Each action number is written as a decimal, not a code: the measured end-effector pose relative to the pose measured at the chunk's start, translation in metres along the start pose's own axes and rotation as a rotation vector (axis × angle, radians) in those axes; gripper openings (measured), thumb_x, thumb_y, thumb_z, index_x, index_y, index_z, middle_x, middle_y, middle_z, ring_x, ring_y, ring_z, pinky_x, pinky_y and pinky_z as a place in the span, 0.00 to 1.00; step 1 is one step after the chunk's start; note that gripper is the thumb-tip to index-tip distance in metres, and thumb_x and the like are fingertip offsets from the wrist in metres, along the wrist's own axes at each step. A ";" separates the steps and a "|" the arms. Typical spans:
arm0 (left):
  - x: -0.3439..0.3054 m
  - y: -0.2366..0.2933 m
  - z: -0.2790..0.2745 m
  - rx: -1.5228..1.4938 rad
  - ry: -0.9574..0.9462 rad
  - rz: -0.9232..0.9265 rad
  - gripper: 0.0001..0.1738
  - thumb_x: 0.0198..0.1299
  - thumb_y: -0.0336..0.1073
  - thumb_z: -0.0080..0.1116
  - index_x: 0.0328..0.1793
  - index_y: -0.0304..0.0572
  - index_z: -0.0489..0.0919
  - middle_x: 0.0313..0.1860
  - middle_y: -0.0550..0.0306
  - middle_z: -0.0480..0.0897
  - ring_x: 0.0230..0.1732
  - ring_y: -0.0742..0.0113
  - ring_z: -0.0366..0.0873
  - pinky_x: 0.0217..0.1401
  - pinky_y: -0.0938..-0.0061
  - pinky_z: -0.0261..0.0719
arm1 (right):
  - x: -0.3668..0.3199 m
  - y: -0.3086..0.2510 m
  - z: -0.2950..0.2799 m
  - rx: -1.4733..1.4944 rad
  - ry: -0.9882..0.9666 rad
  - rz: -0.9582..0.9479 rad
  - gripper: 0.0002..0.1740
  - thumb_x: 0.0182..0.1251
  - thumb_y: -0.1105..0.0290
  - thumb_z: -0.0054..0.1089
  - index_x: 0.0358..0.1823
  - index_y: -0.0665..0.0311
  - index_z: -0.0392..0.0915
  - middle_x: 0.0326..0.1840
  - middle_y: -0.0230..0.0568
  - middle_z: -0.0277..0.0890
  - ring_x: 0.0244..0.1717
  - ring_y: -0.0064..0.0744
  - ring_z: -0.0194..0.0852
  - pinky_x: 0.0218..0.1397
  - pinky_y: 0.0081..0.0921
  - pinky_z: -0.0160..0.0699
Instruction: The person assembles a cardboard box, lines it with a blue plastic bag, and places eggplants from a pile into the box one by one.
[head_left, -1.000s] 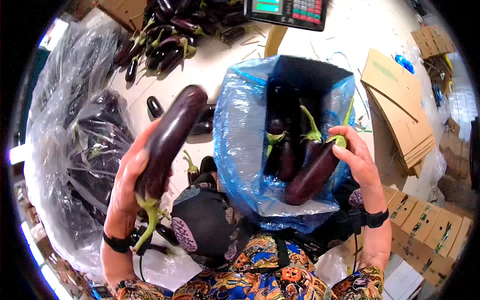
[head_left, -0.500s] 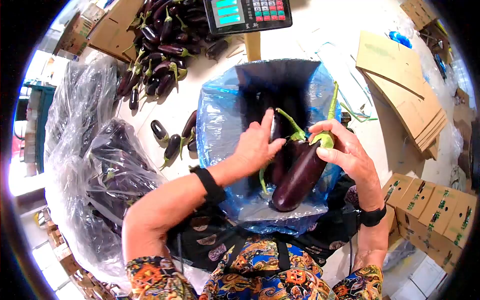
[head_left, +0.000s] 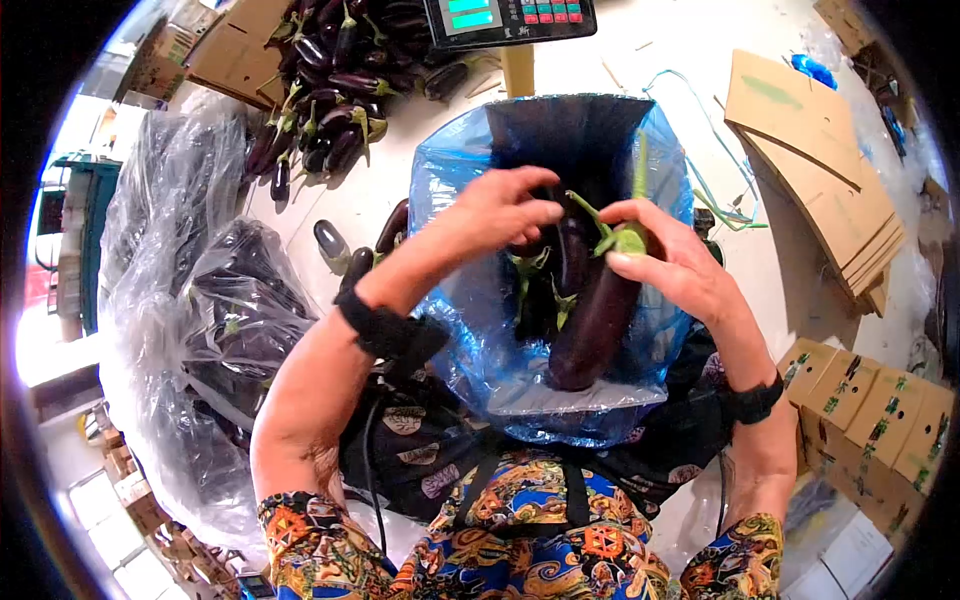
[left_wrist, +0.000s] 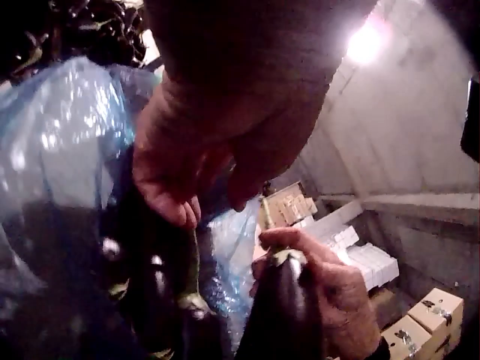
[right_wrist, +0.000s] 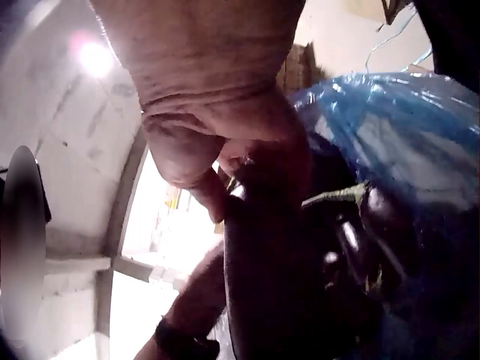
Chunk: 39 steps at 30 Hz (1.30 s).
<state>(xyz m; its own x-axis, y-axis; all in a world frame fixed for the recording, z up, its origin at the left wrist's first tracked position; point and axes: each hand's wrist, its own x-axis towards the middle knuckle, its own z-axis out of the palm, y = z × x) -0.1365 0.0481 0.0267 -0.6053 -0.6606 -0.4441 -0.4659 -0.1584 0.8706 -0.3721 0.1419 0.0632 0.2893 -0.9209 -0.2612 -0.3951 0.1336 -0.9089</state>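
Observation:
My right hand (head_left: 675,265) pinches a large dark purple eggplant (head_left: 597,330) by its green cap, thumb and fingers on either side. This eggplant slants down over the near side of a box lined with blue plastic (head_left: 447,185); its stem points up and away. Over the middle of the box, my left hand (head_left: 490,212) reaches in with bent fingers, right at the upper end of another eggplant (head_left: 573,250). I cannot tell whether it grips that one. In the left wrist view, an eggplant stem (left_wrist: 196,270) rises toward the left fingertips. More eggplants lie inside, partly in shadow.
A scale display (head_left: 512,18) stands behind the box. Heaped eggplants (head_left: 335,85) lie at the far left, and a clear plastic bag (head_left: 240,310) of eggplants sits nearer. Flat cardboard (head_left: 800,150) and cartons (head_left: 870,410) are to the right.
My left hand first held a large eggplant left of the box, then reached inside; now it is slightly farther back with fingers more bent. The right hand keeps its eggplant, now standing more upright.

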 end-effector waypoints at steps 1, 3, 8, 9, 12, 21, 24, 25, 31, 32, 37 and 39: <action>-0.010 0.004 -0.008 -0.064 0.038 0.001 0.30 0.65 0.45 0.61 0.69 0.39 0.72 0.40 0.58 0.83 0.36 0.76 0.79 0.40 0.81 0.79 | 0.008 -0.003 0.004 -0.066 -0.025 -0.003 0.23 0.64 0.61 0.62 0.57 0.62 0.73 0.42 0.34 0.74 0.44 0.23 0.70 0.50 0.21 0.70; -0.025 0.009 -0.020 -0.124 0.080 0.004 0.29 0.66 0.44 0.61 0.70 0.40 0.72 0.41 0.60 0.82 0.36 0.76 0.78 0.38 0.83 0.78 | 0.027 -0.008 0.019 -0.151 -0.078 0.021 0.22 0.64 0.59 0.62 0.56 0.62 0.73 0.41 0.41 0.77 0.42 0.31 0.75 0.49 0.27 0.73; -0.030 -0.017 -0.029 0.034 0.070 -0.021 0.28 0.67 0.43 0.59 0.70 0.39 0.72 0.39 0.61 0.82 0.37 0.75 0.78 0.38 0.80 0.77 | 0.062 0.026 0.080 -0.766 -0.096 -0.042 0.28 0.67 0.45 0.57 0.55 0.61 0.71 0.36 0.61 0.79 0.41 0.62 0.80 0.43 0.52 0.78; -0.030 -0.023 -0.029 0.090 0.074 0.011 0.27 0.67 0.42 0.59 0.69 0.39 0.72 0.39 0.60 0.82 0.37 0.74 0.79 0.38 0.79 0.78 | 0.058 0.016 0.086 -0.755 -0.137 -0.019 0.28 0.66 0.46 0.59 0.52 0.62 0.70 0.36 0.61 0.80 0.40 0.63 0.80 0.43 0.54 0.78; -0.032 -0.034 -0.025 0.283 0.117 0.115 0.27 0.64 0.40 0.60 0.66 0.35 0.73 0.38 0.51 0.84 0.36 0.67 0.81 0.43 0.72 0.79 | 0.054 0.029 0.088 -0.803 -0.160 -0.093 0.36 0.67 0.41 0.55 0.63 0.62 0.65 0.29 0.59 0.79 0.35 0.63 0.80 0.38 0.54 0.78; -0.032 -0.040 -0.022 0.339 0.119 0.207 0.26 0.62 0.40 0.61 0.63 0.35 0.75 0.38 0.40 0.86 0.40 0.52 0.85 0.46 0.64 0.82 | 0.047 0.017 0.076 -0.783 -0.069 -0.230 0.36 0.67 0.55 0.61 0.71 0.61 0.58 0.33 0.54 0.76 0.33 0.59 0.78 0.33 0.48 0.77; -0.035 -0.031 -0.021 0.322 0.147 0.260 0.25 0.62 0.39 0.61 0.63 0.36 0.75 0.38 0.40 0.85 0.39 0.47 0.84 0.44 0.62 0.81 | 0.040 -0.001 0.066 -0.823 -0.108 -0.111 0.35 0.67 0.59 0.62 0.71 0.59 0.59 0.35 0.52 0.77 0.35 0.57 0.79 0.35 0.47 0.78; -0.036 -0.030 -0.021 0.266 0.153 0.284 0.24 0.62 0.38 0.61 0.62 0.35 0.75 0.36 0.43 0.85 0.37 0.51 0.84 0.43 0.63 0.80 | 0.036 -0.008 0.059 -0.771 -0.081 -0.138 0.34 0.66 0.60 0.62 0.70 0.59 0.61 0.36 0.52 0.78 0.35 0.55 0.80 0.34 0.45 0.79; -0.043 -0.009 -0.032 0.137 0.105 0.250 0.22 0.65 0.36 0.58 0.63 0.35 0.75 0.34 0.48 0.82 0.34 0.63 0.79 0.41 0.70 0.78 | 0.015 -0.004 0.014 -0.451 0.359 -0.136 0.21 0.61 0.75 0.66 0.56 0.65 0.77 0.40 0.51 0.81 0.38 0.40 0.84 0.36 0.31 0.84; -0.043 -0.008 -0.033 0.123 0.096 0.251 0.22 0.65 0.36 0.58 0.63 0.35 0.75 0.35 0.48 0.82 0.35 0.63 0.79 0.42 0.70 0.78 | 0.014 0.001 0.007 -0.394 0.456 -0.097 0.19 0.63 0.75 0.64 0.56 0.67 0.77 0.41 0.50 0.82 0.37 0.37 0.84 0.38 0.30 0.83; -0.038 -0.007 -0.036 0.104 0.093 0.259 0.21 0.66 0.36 0.58 0.64 0.37 0.75 0.36 0.51 0.82 0.36 0.65 0.79 0.42 0.71 0.78 | 0.011 0.032 -0.019 -0.097 0.693 0.119 0.14 0.72 0.71 0.56 0.55 0.68 0.77 0.50 0.39 0.79 0.50 0.29 0.77 0.52 0.24 0.78; -0.034 -0.006 -0.037 0.091 0.098 0.248 0.21 0.66 0.36 0.58 0.64 0.37 0.75 0.36 0.52 0.82 0.36 0.67 0.79 0.42 0.72 0.78 | 0.014 0.033 -0.024 -0.163 0.713 0.068 0.14 0.72 0.71 0.56 0.56 0.68 0.76 0.53 0.40 0.77 0.52 0.28 0.76 0.52 0.24 0.78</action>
<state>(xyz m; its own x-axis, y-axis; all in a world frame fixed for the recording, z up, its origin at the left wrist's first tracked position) -0.0889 0.0444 0.0444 -0.6450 -0.7393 -0.1936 -0.3701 0.0806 0.9255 -0.4018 0.1243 0.0377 -0.3562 -0.9343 0.0103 -0.5331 0.1941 -0.8235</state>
